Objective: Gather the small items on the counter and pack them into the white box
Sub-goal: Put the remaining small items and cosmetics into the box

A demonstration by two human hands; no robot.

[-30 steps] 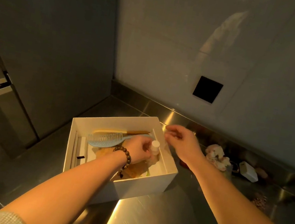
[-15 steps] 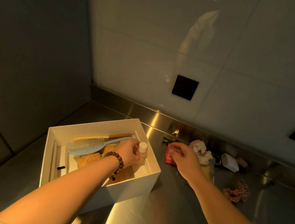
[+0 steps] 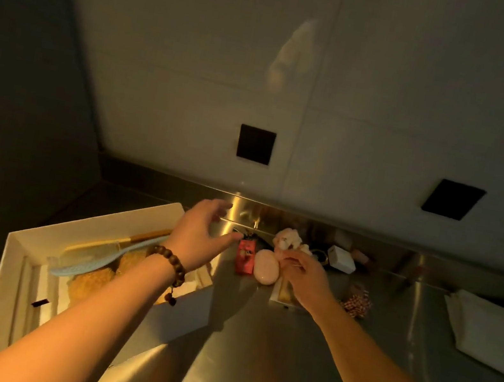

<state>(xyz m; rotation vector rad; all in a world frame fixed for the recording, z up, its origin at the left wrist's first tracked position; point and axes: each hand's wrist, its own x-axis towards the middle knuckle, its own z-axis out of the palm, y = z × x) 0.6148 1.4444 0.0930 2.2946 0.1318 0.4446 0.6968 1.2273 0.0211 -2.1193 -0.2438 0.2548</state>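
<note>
The white box (image 3: 181, 316) stands at the left on the steel counter. Inside it lie a blue hairbrush (image 3: 90, 258), a wooden-handled comb (image 3: 138, 236) and a yellow sponge (image 3: 93, 280). My left hand (image 3: 199, 235), wearing a bead bracelet, hovers with spread fingers over the box's far right corner, holding nothing. Just to its right lie a small red pack (image 3: 245, 257) and a pink oval soap (image 3: 265, 270). My right hand (image 3: 303, 274) is beside the soap with curled fingertips drawn together near a crumpled white item (image 3: 287, 239). Whether it holds anything is unclear.
A small cream box (image 3: 281, 292) lies under my right wrist. Farther right are a white cube (image 3: 341, 258), red-and-white twine (image 3: 355, 301) and a folded white cloth (image 3: 488, 330). The tiled wall with two dark sockets rises behind the counter.
My left hand let go of the small bottle in the box, lifted and moved right over the box's corner. My right hand shifted right from the red pack, uncovering the pink soap.
</note>
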